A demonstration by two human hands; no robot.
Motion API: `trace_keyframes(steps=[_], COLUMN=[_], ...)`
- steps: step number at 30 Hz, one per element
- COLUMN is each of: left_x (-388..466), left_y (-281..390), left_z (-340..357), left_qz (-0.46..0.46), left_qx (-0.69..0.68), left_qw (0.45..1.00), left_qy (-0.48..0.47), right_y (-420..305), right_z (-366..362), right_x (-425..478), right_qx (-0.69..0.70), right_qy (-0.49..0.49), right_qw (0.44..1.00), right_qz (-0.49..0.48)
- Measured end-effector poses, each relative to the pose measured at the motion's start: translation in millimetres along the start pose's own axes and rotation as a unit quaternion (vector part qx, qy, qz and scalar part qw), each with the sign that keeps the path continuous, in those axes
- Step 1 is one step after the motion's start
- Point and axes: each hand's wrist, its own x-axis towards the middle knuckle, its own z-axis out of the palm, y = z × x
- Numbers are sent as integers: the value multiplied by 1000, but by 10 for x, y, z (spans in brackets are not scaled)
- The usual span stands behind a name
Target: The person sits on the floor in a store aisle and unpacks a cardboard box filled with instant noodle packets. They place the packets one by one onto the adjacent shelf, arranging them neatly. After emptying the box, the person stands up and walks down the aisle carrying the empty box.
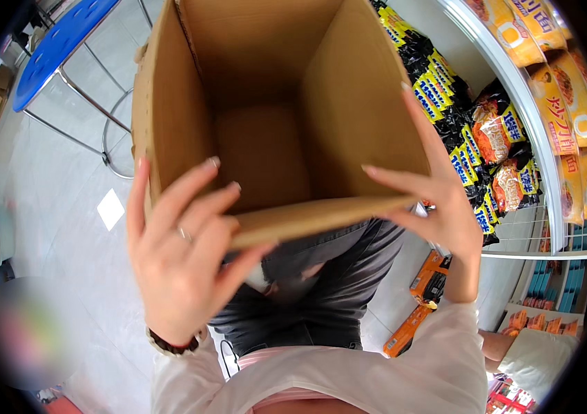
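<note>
Before me is an opened cardboard box (262,150), its bare inside facing up at the camera. At its near left corner, my left hand (179,243) has the thumb under the near edge, with some fingers over the rim and others along the outer wall. My right hand (433,202) grips the near right corner, one finger reaching up along the right side and the thumb below the edge. A ring and a wrist band are on my left side. Nothing shows inside the box. My legs in dark jeans (319,279) are partly behind it.
Black and yellow noodle packets (459,129) fill a shelf to the right, with orange-yellow packets (557,103) beyond its metal edge. Orange cartons (428,279) lie on the floor. A blue stool (65,46) stands upper left. Another person's arm (526,357) shows lower right.
</note>
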Motion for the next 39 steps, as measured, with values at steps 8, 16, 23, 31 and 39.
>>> trace_keyframes(steps=[8, 16, 23, 31, 39], left_x=[-688, -768, -597, -195, 117], left_y=[355, 404, 362, 226, -52], left_z=[126, 227, 169, 129, 232], left_qz=[30, 65, -24, -38, 23], left_qx=[43, 72, -29, -84, -55], left_qw=[996, 992, 994, 987, 991], left_qy=[68, 86, 103, 130, 118], right_y=[-368, -381, -408, -401, -103], right_z=[289, 338, 299, 339, 39], right_x=[-650, -646, -491, -598, -2548], right_qx=[-1, 39, 110, 64, -152], right_qy=[58, 105, 133, 220, 273], right_qw=[995, 980, 970, 956, 813], right_qz=[82, 162, 169, 185, 491])
